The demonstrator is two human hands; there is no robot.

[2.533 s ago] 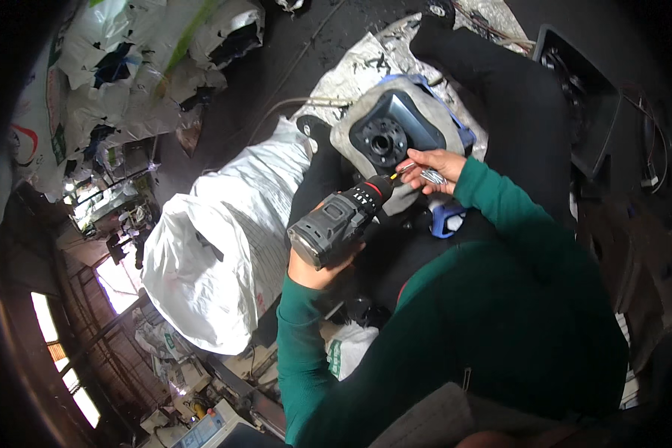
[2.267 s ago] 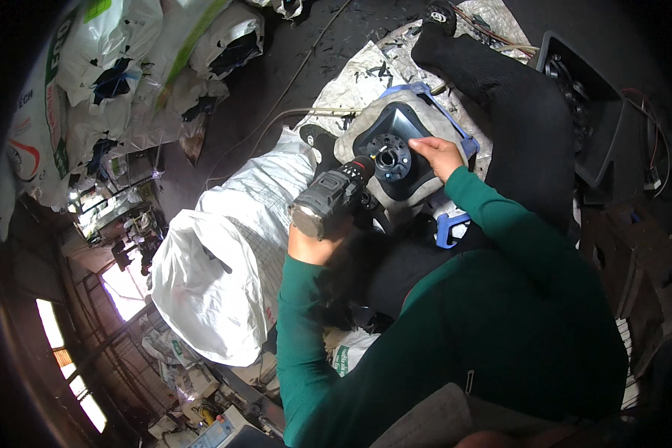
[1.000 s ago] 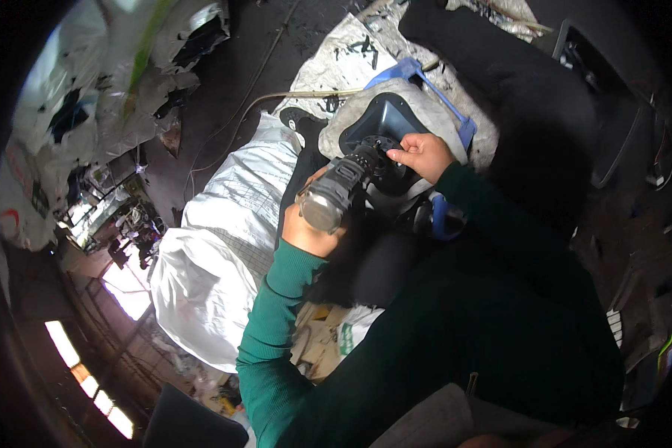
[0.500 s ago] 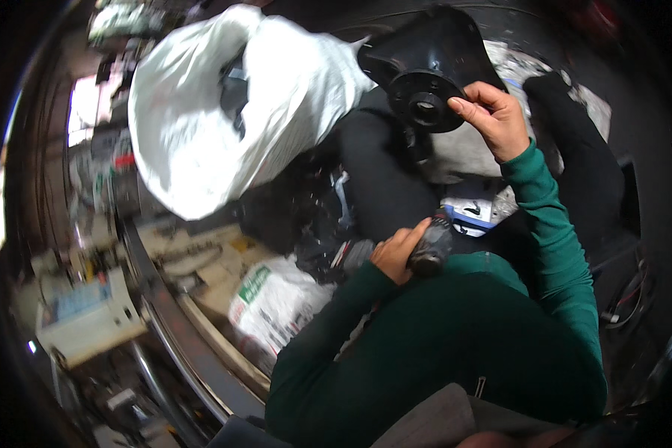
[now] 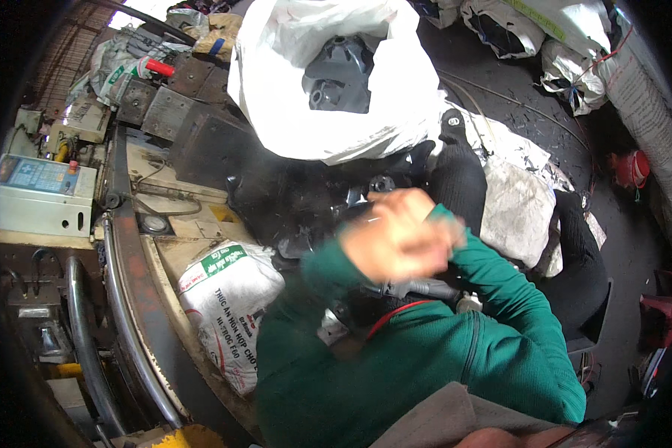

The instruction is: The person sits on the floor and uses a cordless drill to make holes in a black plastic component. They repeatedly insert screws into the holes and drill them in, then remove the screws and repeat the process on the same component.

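My left hand [image 5: 377,250] and my right hand [image 5: 409,203] meet in front of my body, overlapping and smeared by motion. Whether anything is between them does not show. Just beyond them sits a round black plastic part [image 5: 381,184], partly hidden, amid dark plastic pieces. Under the hands, a grey cylindrical object [image 5: 423,288] lies across my lap, mostly covered. Farther off stands a wide-mouthed white bag [image 5: 276,97] with several black moulded parts [image 5: 341,71] inside.
A white printed sack [image 5: 228,313] leans on the left beside a machine frame with metal rails [image 5: 131,321]. Past that is a control box [image 5: 45,196]. Filled white bags [image 5: 575,71] and a red object [image 5: 630,169] lie at the right. A grey cloth [image 5: 517,209] lies between my legs.
The black funnel-like part has left my right hand, and the dark tool no longer shows in my left. Both hands have come together. The view has swung, bringing the bag's inside into sight.
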